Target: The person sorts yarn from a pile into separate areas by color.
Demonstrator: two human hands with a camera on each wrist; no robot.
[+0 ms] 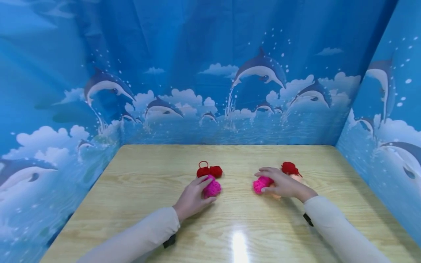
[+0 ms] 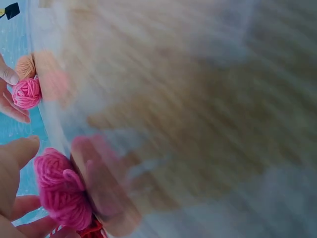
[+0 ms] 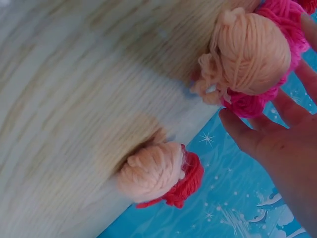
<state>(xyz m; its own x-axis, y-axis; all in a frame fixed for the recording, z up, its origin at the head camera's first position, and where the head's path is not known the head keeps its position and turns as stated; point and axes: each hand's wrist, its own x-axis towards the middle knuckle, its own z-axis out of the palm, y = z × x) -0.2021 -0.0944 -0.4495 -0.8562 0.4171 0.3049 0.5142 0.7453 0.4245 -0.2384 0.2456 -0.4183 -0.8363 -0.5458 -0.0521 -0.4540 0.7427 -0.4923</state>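
Note:
A bright pink yarn ball [image 1: 212, 188] lies on the table with my left hand [image 1: 192, 199] spread around it, fingers along its far left side. Seen from the left wrist, a gap shows between my thumb and this pink yarn [image 2: 62, 188]. My right hand [image 1: 279, 184] arches over a second pink yarn ball [image 1: 260, 185], its fingers extended past the far side and the thumb near the front. Beside that ball, partly under the hand, sits a peach yarn ball [image 3: 255, 54] with loose strands.
Two red yarn balls [image 1: 216, 171] sit just behind the left pink one, a loop of strand standing up. Behind my right hand are another red ball [image 1: 289, 168] and a second peach ball [image 3: 151, 171]. Blue dolphin-print curtains [image 1: 184, 73] border the wooden table [image 1: 148, 164].

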